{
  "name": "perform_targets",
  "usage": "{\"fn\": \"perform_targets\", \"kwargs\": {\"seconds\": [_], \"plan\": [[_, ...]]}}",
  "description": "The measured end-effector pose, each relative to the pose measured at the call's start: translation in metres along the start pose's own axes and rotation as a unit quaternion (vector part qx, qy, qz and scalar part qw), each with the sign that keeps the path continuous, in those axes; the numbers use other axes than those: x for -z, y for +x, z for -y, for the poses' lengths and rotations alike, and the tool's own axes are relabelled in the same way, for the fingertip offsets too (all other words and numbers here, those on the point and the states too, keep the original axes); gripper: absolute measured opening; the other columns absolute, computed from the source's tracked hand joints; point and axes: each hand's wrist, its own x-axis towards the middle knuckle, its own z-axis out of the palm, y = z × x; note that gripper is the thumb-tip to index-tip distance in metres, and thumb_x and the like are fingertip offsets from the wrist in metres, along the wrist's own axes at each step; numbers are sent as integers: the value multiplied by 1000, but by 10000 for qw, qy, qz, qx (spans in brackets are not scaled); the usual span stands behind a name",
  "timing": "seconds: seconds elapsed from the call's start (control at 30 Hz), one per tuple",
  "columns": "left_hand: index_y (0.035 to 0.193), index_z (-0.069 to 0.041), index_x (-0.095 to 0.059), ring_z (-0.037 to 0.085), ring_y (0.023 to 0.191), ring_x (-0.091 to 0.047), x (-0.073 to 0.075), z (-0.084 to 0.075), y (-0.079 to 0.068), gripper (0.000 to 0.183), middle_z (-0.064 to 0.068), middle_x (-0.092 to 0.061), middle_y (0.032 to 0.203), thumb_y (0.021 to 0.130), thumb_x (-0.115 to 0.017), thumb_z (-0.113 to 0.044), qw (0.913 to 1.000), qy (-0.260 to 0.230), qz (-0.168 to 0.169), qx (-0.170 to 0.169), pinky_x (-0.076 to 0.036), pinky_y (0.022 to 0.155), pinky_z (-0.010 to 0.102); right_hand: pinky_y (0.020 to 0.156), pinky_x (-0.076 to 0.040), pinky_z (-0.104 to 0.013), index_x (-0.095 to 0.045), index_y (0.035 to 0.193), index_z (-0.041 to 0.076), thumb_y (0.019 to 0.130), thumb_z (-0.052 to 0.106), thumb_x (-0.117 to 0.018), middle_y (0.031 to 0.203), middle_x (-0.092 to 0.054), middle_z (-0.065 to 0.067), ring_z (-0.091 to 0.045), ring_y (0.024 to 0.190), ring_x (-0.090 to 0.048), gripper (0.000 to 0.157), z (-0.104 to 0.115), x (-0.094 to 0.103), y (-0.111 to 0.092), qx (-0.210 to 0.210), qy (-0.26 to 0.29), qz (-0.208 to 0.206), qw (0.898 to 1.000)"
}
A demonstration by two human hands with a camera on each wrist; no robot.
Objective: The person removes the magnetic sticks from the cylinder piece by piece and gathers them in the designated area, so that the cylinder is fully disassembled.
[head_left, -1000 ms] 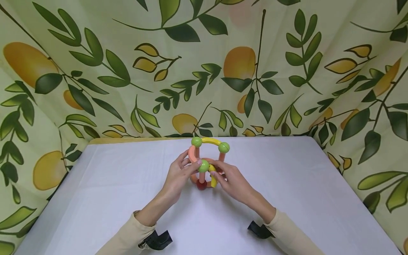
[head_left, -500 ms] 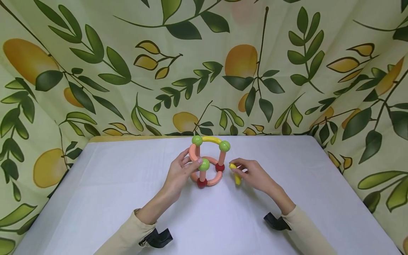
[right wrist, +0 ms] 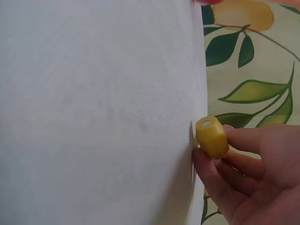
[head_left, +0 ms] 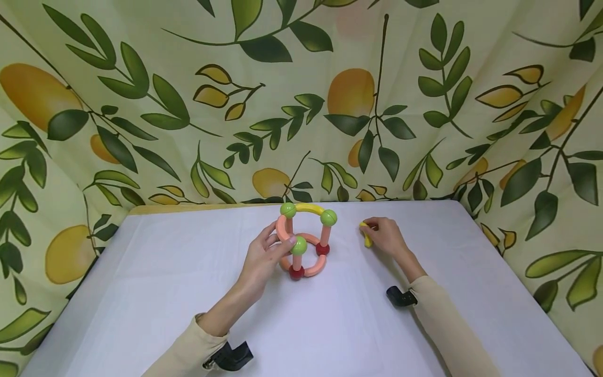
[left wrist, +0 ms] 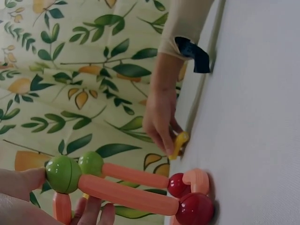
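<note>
A frame of magnetic balls and rods stands on the table left of centre, with a red-ball and pink-rod ring (head_left: 314, 270) at its base. Upright pink rods (left wrist: 136, 196) join this ring to green balls (head_left: 328, 217) above, and a yellow curved rod (head_left: 309, 208) spans two of them. My left hand (head_left: 265, 257) grips the frame's near left side, thumb on the front green ball (head_left: 299, 245). Off to the right, my right hand (head_left: 387, 235) pinches a separate yellow curved rod (right wrist: 212, 138) between thumb and fingers, close over the cloth; a grey magnet shows in its end.
White cloth covers the table (head_left: 198, 230), whose far edge meets a leaf-and-fruit printed curtain (head_left: 301, 104). A strip of tan table edge (head_left: 188, 208) shows at the back left. Black wrist straps (head_left: 231, 357) hang below both sleeves.
My right hand has drawn the yellow curved rod away from the frame, to the right and then farther back over the table. My left hand keeps its grip and the frame stays put.
</note>
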Motion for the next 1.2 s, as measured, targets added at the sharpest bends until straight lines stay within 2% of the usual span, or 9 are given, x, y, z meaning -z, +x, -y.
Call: {"fn": "perform_targets", "kwargs": {"seconds": [0.13,0.23,0.33,0.53,0.67,1.0,1.2], "plan": [[152,-5,-30,22,108,-66,1,1,0,77,15,-58,136,90,-72,-26,10000,81,-7,-19,-35,111,49,64,-50,-31,-68,111,-11,94,14,-65,98,-71,-23,-29,82,-66,30,-4,-4,5,-259,129,-203,9994],[152,-5,-31,20,104,-67,0,1,1,76,16,-58,136,91,-72,-24,10000,-38,47,-19,-34,112,49,65,-50,-31,-70,110,-9,94,17,-65,99,-71,-23,-30,83,-66,30,-7,-5,7,-402,152,-292,9987],[152,-5,-31,19,104,-68,-1,1,1,74,15,-55,139,91,-71,-23,9999,-106,61,-2,-34,112,48,65,-50,-32,-70,109,-9,94,18,-66,98,-71,-23,-31,83,-66,31,-9,-4,8,-454,178,-286,9984],[151,-5,-32,19,102,-67,-3,2,0,74,16,-60,133,91,-71,-24,9999,-36,80,-58,-38,109,47,62,-48,-29,-71,108,-8,94,19,-66,94,-72,-21,-29,80,-66,31,-9,-3,11,-576,118,-290,9978],[152,-5,-31,20,104,-67,-4,3,0,76,16,-59,133,91,-71,-26,9999,-47,100,-103,-39,108,47,64,-48,-30,-71,108,-7,94,19,-66,97,-72,-22,-30,83,-66,30,-8,-3,11,-662,101,-275,9974],[152,-4,-30,20,99,-69,0,2,-2,79,16,-61,131,90,-72,-28,9999,23,94,-126,-35,110,51,67,-49,-32,-71,108,-8,94,20,-65,99,-71,-22,-33,89,-65,31,-10,-2,12,-520,86,-219,9984],[152,-5,-30,20,102,-68,2,2,-2,76,18,-60,132,91,-71,-26,9999,-97,71,-74,-33,112,51,75,-51,-41,-71,109,-7,96,19,-63,102,-71,-22,-35,94,-65,31,-10,0,11,-485,57,-227,9985]]}}
